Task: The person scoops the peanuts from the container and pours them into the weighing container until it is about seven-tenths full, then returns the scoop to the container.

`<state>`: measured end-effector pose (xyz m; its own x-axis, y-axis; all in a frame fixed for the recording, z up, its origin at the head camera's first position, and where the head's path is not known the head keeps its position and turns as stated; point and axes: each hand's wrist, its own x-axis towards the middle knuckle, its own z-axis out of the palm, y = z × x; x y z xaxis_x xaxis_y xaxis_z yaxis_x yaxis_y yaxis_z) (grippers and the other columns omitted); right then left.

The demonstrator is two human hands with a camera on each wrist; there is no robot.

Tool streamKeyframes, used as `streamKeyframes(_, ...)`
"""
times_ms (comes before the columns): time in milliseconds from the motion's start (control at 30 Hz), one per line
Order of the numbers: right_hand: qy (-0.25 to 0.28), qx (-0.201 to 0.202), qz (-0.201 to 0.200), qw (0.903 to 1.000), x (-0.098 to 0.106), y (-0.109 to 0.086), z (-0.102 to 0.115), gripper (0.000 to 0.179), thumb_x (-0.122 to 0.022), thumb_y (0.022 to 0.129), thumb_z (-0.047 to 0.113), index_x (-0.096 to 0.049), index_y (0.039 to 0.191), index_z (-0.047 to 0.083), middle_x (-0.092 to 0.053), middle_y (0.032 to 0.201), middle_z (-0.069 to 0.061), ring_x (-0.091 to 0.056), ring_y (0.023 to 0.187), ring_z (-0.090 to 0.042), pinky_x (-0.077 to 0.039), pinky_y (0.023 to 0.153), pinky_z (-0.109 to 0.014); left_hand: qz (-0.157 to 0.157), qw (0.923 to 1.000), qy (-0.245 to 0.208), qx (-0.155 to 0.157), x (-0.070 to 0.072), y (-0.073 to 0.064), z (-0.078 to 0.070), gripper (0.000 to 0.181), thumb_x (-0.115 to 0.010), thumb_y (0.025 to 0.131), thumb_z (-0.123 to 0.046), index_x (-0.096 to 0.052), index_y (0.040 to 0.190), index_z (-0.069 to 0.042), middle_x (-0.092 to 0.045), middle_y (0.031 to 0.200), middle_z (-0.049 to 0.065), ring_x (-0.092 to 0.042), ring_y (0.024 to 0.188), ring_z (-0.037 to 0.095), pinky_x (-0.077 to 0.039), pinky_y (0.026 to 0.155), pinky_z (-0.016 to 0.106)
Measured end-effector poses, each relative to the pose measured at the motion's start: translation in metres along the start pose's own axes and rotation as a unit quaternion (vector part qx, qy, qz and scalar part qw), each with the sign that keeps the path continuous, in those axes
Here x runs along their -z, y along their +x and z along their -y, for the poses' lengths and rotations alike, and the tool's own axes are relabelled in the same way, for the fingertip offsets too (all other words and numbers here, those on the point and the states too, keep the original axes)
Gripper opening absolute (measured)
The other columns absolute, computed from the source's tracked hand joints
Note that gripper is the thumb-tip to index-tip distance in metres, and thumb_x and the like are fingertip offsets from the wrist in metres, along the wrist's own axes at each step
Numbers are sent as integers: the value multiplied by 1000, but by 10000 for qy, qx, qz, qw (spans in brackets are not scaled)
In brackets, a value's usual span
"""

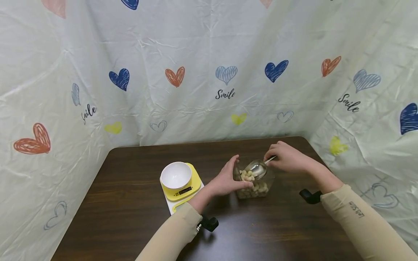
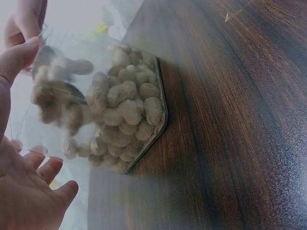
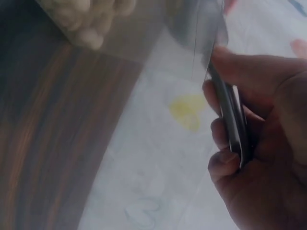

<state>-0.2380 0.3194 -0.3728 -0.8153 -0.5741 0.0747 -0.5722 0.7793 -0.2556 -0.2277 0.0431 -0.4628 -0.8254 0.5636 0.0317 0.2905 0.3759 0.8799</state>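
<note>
Clear plastic container stands on the table, with unshelled peanuts filling its lower part. My left hand grips its near left side, thumb and fingers spread around the rim. My right hand holds a metal scoop by its handle, fingers curled round it. The scoop's bowl is tilted inside the container's upper part, with several peanuts at its mouth. Left of the hands, a white bowl sits on a yellow and white kitchen scale.
The dark wooden table ends at a white curtain printed with hearts, which hangs behind it and on both sides. The scale's front part is partly hidden by the left forearm. A small light crumb lies on the table.
</note>
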Motion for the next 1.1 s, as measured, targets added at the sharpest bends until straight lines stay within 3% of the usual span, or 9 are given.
streamKeyframes(167,394,-234,-1,9989,5,-8,-6,8,-77,94,22,-78,102,22,-65,101,10,-48,91,-16,-43,78,-40,2,10000,-26,-8,-1,1,0,112,-82,82,-54,-12,165,-26,-30,163,2,-29,148,18,-33,115,45)
streamKeyframes(433,601,-321,-49,9977,7,-11,-9,10,-74,97,22,-77,106,20,-66,104,8,-50,95,-18,-43,79,-41,8,10000,-61,37,0,0,-2,111,-82,83,-53,-12,165,-27,-30,162,1,-29,148,19,-32,115,46)
streamKeyframes(1100,569,-459,-124,9972,7,-5,-12,11,-73,97,20,-77,107,19,-67,105,6,-53,97,-20,-43,82,-43,13,10000,-34,33,1,0,0,110,-82,84,-51,-12,165,-26,-31,162,1,-29,148,18,-32,115,46)
